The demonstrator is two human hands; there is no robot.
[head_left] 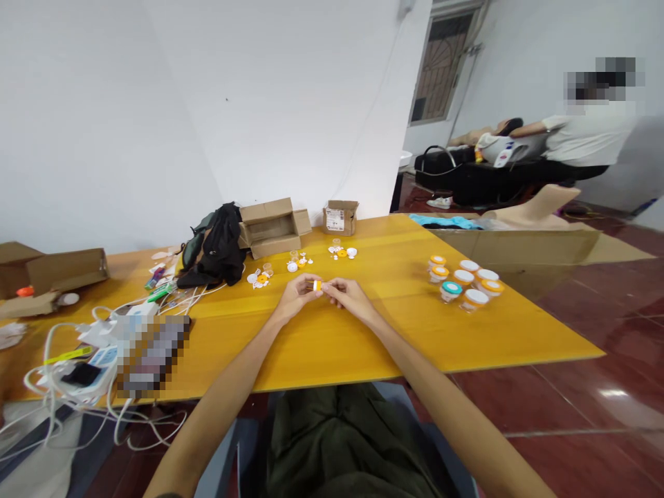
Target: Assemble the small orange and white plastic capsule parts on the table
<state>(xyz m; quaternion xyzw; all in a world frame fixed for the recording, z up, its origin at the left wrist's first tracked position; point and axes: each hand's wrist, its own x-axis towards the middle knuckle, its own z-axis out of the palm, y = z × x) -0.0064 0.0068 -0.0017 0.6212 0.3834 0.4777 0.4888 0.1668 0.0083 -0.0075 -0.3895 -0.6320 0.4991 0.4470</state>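
Note:
Over the middle of the yellow table, a small orange and white cap-like piece [317, 285] is held between my two hands. My left hand [298, 296] has its fingers closed on the piece's left side. From the right, the fingertips of my right hand [348, 296] pinch its other side. Beyond my hands, small piles of white and orange parts [259, 279] lie beside clear cups [268, 268]. To the right stand several clear jars with orange and white lids [474, 297], along with one teal-lidded jar [450, 290].
Open cardboard boxes [272, 232] and a black bag [220, 249] stand by the wall. Power strips, white cables [52, 346] and a blurred-out phone-like device [155, 354] occupy the left side. A person in a white shirt [591, 142] sits at the far right.

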